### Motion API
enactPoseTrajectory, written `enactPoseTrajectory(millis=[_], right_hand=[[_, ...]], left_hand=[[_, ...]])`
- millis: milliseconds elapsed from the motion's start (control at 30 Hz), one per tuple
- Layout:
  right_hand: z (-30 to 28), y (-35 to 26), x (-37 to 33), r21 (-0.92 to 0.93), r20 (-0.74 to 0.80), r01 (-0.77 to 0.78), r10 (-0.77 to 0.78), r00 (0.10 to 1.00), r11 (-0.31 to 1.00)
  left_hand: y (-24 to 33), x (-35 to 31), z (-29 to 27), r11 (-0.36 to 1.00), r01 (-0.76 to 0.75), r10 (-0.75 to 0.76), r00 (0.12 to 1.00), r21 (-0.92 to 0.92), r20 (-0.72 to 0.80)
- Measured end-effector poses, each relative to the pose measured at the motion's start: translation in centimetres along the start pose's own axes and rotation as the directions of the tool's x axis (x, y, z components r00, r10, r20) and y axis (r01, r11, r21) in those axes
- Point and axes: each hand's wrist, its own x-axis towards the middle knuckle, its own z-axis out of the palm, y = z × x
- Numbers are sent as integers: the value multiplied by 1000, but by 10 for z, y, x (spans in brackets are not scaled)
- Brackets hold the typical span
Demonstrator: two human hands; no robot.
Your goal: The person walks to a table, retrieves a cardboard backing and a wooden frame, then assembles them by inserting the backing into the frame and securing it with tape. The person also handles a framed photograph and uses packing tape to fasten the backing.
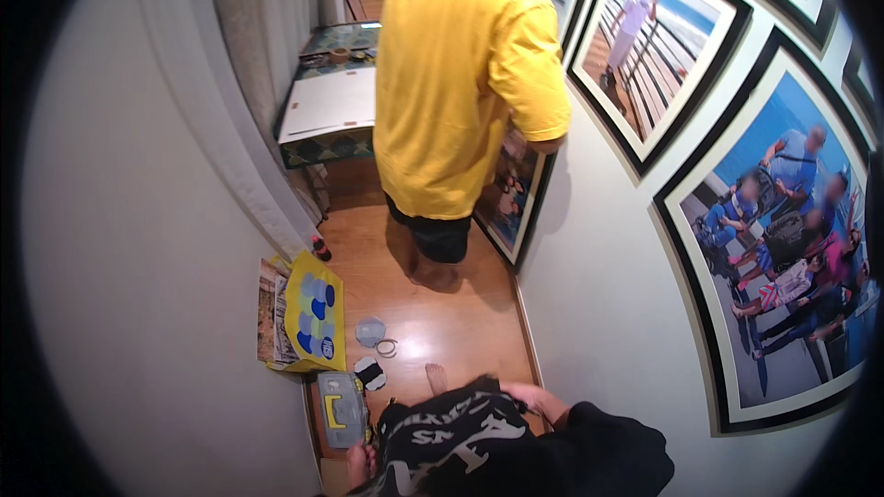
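My left hand (361, 466) is low beside my black shirt, next to a grey toolbox (342, 416) with a yellow handle. Its fingers look curled, and what they hold, if anything, is hidden. On the other side, my right hand (529, 396) is bent in front of my body near the wall. Those fingers are closed by a small dark thing (523, 408) too small to name. My shirt (460, 433), black with white print, covers much of the space between the hands.
Ahead, a person in a yellow shirt (465, 83) holds a framed picture (509, 198) by the right wall. Framed photos (658, 46) hang there. A table (327, 115) stands far left. A yellow bag (318, 313), bottle (320, 248), round grey disc (370, 331) and tape ring (387, 348) are on the floor.
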Motion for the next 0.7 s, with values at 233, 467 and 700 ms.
enactPoseTrajectory(millis=[233,467,700], right_hand=[[-48,23,85,109,-5,-64,65,998,992],[-53,39,86,-166,86,-108,124,989,980],[22,31,12,32,-186,-75,80,979,997]], left_hand=[[113,26,79,961,-267,262,963,68,69],[124,36,58,952,-207,190,977,225,97],[53,2,4,962,33,-12,997,270,-78]])
